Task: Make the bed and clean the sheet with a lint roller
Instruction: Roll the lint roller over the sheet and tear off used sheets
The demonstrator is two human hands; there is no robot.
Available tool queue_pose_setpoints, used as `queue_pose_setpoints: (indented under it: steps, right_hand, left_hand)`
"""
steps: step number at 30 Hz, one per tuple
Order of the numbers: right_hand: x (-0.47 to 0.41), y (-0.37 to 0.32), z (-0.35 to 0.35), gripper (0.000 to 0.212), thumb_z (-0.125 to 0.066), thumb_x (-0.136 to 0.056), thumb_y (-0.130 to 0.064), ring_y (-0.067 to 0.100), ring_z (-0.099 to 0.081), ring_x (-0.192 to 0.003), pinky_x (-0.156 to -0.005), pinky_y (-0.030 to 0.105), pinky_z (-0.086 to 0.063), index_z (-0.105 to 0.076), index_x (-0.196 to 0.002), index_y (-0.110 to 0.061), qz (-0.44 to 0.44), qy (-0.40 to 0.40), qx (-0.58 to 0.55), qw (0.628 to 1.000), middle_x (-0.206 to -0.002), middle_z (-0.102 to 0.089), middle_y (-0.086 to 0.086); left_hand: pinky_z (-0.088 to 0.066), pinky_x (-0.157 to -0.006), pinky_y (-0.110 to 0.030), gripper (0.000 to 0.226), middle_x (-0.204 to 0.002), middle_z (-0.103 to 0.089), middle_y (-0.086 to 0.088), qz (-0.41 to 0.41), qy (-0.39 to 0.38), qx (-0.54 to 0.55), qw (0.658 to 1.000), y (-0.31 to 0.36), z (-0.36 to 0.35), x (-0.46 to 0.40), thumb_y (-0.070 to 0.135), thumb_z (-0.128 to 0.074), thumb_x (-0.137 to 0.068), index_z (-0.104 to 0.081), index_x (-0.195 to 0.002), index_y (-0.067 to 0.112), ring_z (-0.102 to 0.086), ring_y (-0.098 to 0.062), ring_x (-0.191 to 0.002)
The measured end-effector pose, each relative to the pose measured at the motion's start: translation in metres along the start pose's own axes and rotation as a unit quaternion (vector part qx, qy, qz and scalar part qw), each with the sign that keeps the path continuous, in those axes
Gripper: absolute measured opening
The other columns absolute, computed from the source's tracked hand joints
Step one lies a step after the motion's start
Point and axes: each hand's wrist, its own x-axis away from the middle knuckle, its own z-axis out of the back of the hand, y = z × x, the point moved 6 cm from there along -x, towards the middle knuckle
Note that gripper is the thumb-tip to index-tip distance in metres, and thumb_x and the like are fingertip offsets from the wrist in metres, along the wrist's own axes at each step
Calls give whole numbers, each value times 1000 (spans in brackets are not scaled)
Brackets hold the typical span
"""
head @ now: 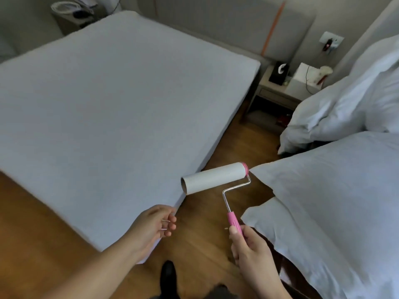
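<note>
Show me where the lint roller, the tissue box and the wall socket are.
lint roller [216,177]: head view, middle of white roll.
tissue box [278,72]: head view, black top.
wall socket [330,42]: head view, plate centre.

Bedroom, likely hotel-style twin room: two beds, one bed [112,100] stripped to a white fitted sheet, second bed [336,203] with white pillows, padded headboard [237,24], nightstand [278,91] between them, wall socket [331,41], wood floor [203,240].

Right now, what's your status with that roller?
Right hand grips lint roller, held off the sheet. Left hand open, empty. Nothing in the way.
</note>
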Motion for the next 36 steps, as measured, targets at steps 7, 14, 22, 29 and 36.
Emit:
queue_pose_setpoints:
  steps: [7, 14, 22, 29, 36]
  right_hand:
    - [-62, -22, -17, 35, -52, -95, -50, 6, -50, -49, -48, 17, -42, -64, -89, -17, -36, -19, -5, 999, -60, -57, -4]
    - [-149, -33, 8, 34, -53, -96, -47, 8, -53, -51, -50, 20, -47, -64, -88, -16, -64, -11, -9, 998, -60, -59, 1]
    - [-271, -74, 56, 33, -51, -97, -48, 10, -57, -56, -54, 21, -48, -63, -88, -19, -90, 13, 23, 996, -63, -63, 1]
    - [-368, -108, 71, 36, -52, -97, -46, 9, -53, -51, -50, 20, -45, -64, -85, -14, -105, 44, 5, 994, -60, -59, -2]
    - [-431, -150, 101, 31, -55, -98, -41, 7, -48, -49, -47, 17, -41, -63, -86, -14, -109, 73, 4, 991, -63, -57, 0]
  left_hand:
    - [-52, -68, -36, 20, -85, -68, -14, 15, 14, 27, 999, 21, 14, -37, 17, -58, -97, -68, -106, 2, -65, -26, -73]
    - [-53, -65, -36, 20, -84, -68, -16, 16, 17, 11, 1000, 83, -27, -101, 17, -58, -97, -68, -106, 2, -65, -28, -73]
    - [-52, -66, -38, 18, -86, -68, -17, 18, 32, 2, 999, 172, -74, -169, 14, -58, -96, -69, -105, 2, -65, -30, -76]
    - [-50, -69, -38, 17, -86, -69, -15, -37, 41, -58, 997, 248, -83, -248, 13, -57, -97, -71, -100, 4, -66, -26, -75]
    - [-53, -72, -39, 17, -90, -71, -13, -85, 33, -128, 988, 320, -107, -313, 12, -55, -98, -71, -99, 10, -68, -26, -79]
